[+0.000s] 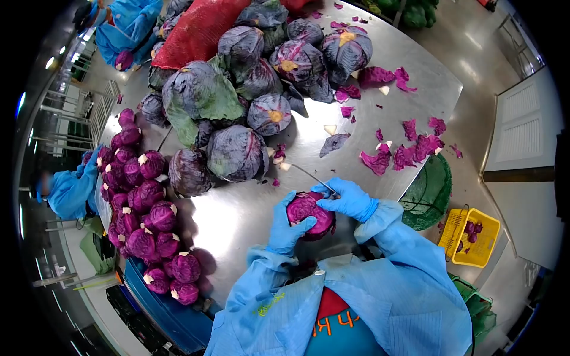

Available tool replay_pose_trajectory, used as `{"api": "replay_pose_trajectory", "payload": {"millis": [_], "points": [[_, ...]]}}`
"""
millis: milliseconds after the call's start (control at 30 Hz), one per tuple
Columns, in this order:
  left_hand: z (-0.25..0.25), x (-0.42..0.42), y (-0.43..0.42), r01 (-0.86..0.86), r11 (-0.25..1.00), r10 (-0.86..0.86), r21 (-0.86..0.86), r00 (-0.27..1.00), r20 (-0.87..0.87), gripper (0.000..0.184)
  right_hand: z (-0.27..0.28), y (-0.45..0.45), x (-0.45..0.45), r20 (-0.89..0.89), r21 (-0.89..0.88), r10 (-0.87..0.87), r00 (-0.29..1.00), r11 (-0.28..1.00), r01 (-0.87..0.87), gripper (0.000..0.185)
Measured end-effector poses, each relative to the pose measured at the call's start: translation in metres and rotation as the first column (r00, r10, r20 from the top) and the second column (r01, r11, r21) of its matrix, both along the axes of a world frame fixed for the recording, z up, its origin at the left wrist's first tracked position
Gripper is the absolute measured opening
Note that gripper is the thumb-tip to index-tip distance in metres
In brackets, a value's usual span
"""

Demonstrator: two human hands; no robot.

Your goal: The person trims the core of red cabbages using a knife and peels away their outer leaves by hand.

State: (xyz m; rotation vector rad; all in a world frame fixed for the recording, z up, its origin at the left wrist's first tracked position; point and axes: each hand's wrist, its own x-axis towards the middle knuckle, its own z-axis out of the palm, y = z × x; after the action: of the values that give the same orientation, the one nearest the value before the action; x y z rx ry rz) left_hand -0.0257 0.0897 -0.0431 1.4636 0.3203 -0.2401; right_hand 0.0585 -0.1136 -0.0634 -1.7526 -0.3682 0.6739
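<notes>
My left hand (287,226), in a blue glove, is wrapped round the left side of a peeled purple cabbage (309,212). On the cabbage's upper right, my right hand (346,199), also gloved, holds a thin knife (309,175) whose blade points up and left, away from the cabbage. The hand's fingers touch the cabbage as well. Beyond the blade lie large unpeeled cabbages (237,153) with dark outer leaves. Several peeled cabbages (142,242) are heaped at the left of the metal table (237,237).
A red mesh sack (199,34) lies at the back. Torn purple leaves (404,155) are scattered at the right, near a green basket (426,193) and a yellow crate (481,249) below the table. Two co-workers in blue (71,193) stand on the left.
</notes>
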Motion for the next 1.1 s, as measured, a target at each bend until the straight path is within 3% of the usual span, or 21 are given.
{"api": "replay_pose_trajectory", "payload": {"millis": [67,167,233,267,367,433,467,567,667,700,767,800,867,967,1067,1100], "points": [[-0.002,0.000,-0.002,0.018,1.000,-0.018,0.015,1.000,0.021,0.085,0.000,-0.005,0.003,0.073,-0.027,0.040,0.997,0.999,-0.038,0.052],[-0.014,0.002,-0.006,0.011,1.000,-0.010,-0.010,1.000,0.029,0.087,0.012,-0.007,0.004,0.459,-0.307,0.222,0.860,0.948,-0.081,0.042],[-0.013,0.005,-0.006,0.007,0.996,-0.007,-0.087,1.000,0.007,0.086,0.022,-0.007,0.003,0.481,-0.400,0.263,0.836,0.915,-0.058,0.035],[-0.013,0.005,-0.006,0.039,0.999,-0.038,-0.037,0.999,0.029,0.086,0.024,-0.007,0.003,0.492,-0.442,0.283,0.824,0.896,-0.044,0.032],[-0.012,0.003,0.001,0.109,0.990,-0.117,0.089,0.989,0.087,0.085,-0.026,-0.014,-0.002,0.624,-0.268,0.057,0.779,0.952,0.146,0.032],[-0.011,-0.001,0.005,0.135,0.983,-0.150,0.124,0.981,0.124,0.085,-0.051,-0.029,0.005,0.588,-0.295,-0.145,0.796,0.878,0.378,0.031],[-0.012,-0.005,0.011,0.093,0.995,-0.097,0.048,0.990,0.103,0.087,-0.061,-0.040,0.008,0.571,-0.314,-0.245,0.784,0.817,0.484,0.031],[-0.022,-0.018,0.027,-0.041,0.990,0.044,-0.131,0.999,0.025,0.092,-0.056,-0.075,0.015,0.515,-0.481,-0.345,0.785,0.641,0.598,0.031],[-0.016,-0.015,0.025,0.019,0.994,-0.010,-0.110,0.997,0.076,0.093,0.001,-0.058,0.003,0.240,-0.488,-0.389,0.889,0.744,0.457,0.038],[-0.016,-0.013,0.024,0.076,0.997,-0.073,-0.024,0.991,0.113,0.094,-0.007,-0.046,-0.007,0.234,-0.244,-0.409,0.882,0.853,0.460,0.054],[-0.017,-0.009,0.025,0.180,0.970,-0.207,0.161,0.963,0.174,0.095,0.009,-0.017,-0.018,-0.159,-0.160,-0.236,0.959,0.964,0.210,0.059],[-0.016,-0.008,0.025,0.166,0.981,-0.181,0.104,0.970,0.160,0.094,0.011,-0.007,-0.021,-0.280,-0.111,-0.138,0.950,0.988,0.110,0.061],[-0.015,-0.009,0.023,0.126,0.992,-0.124,-0.011,0.984,0.125,0.090,0.003,0.002,-0.027,-0.335,-0.064,-0.159,0.929,0.987,0.146,0.060],[-0.007,-0.007,0.019,0.122,0.992,-0.122,0.010,0.988,0.089,0.097,0.001,-0.004,-0.024,-0.141,-0.094,-0.067,0.988,0.994,0.054,0.053],[-0.003,-0.005,0.016,0.102,0.994,-0.101,-0.024,0.994,0.047,0.096,-0.005,-0.006,-0.027,0.325,-0.088,0.032,0.945,0.996,-0.003,0.042],[-0.003,-0.004,0.016,0.100,0.994,-0.099,-0.038,0.994,0.042,0.096,-0.011,-0.009,-0.027,0.359,-0.184,0.071,0.931,0.983,-0.004,0.040]]}}
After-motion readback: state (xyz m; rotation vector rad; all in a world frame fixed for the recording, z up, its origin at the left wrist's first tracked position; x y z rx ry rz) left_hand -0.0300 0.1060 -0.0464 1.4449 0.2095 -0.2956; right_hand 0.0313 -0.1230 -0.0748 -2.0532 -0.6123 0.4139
